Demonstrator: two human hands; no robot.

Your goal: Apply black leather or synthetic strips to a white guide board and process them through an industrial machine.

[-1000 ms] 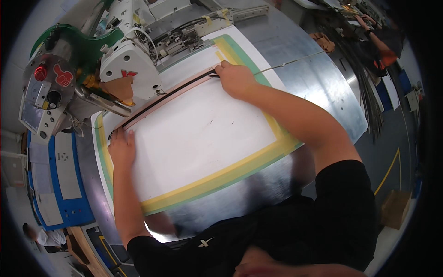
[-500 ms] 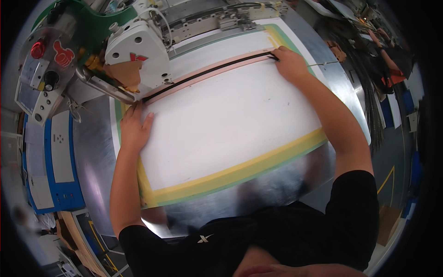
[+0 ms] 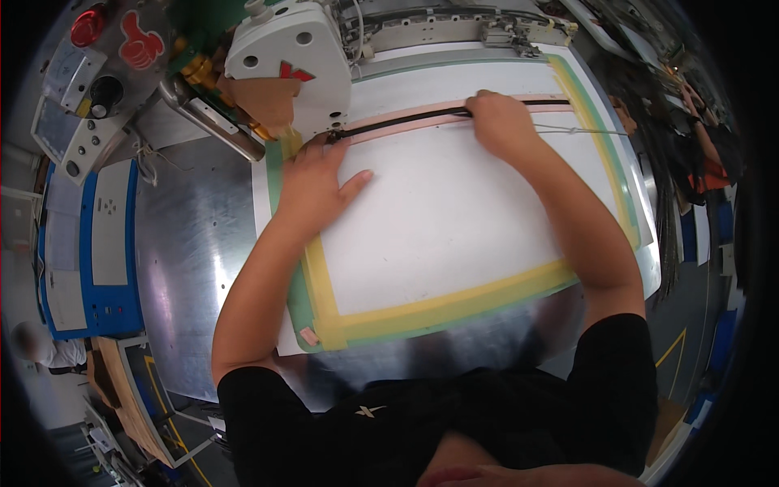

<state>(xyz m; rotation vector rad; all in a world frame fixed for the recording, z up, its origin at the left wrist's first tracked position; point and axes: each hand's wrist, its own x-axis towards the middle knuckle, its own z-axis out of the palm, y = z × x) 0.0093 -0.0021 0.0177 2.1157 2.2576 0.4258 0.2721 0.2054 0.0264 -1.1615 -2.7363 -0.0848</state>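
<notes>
A long black strip (image 3: 406, 122) lies along a pink band (image 3: 442, 120) that crosses the upper part of a white board (image 3: 462, 211). The board is edged with yellow and green tape. My left hand (image 3: 316, 185) rests flat at the strip's left end, thumb spread, fingertips close below the white machine head (image 3: 288, 53). My right hand (image 3: 505, 128) is closed with fingers pinched on the black strip, right of its middle. Its fingertips are partly hidden. A thin grey cord (image 3: 580, 131) runs rightward from beside that hand.
A metal tube (image 3: 215, 122) and a brown flap (image 3: 264, 101) sit by the machine head. At upper left is a control panel with a red knob (image 3: 88, 28). A blue-and-white cabinet (image 3: 109, 235) stands left of the shiny metal table (image 3: 191, 235). Another person (image 3: 706, 138) is at far right.
My right hand has moved inward along the strip from its right end. The view has shifted, and the board now sits further right relative to the machine head. My left hand stays at the strip's left end.
</notes>
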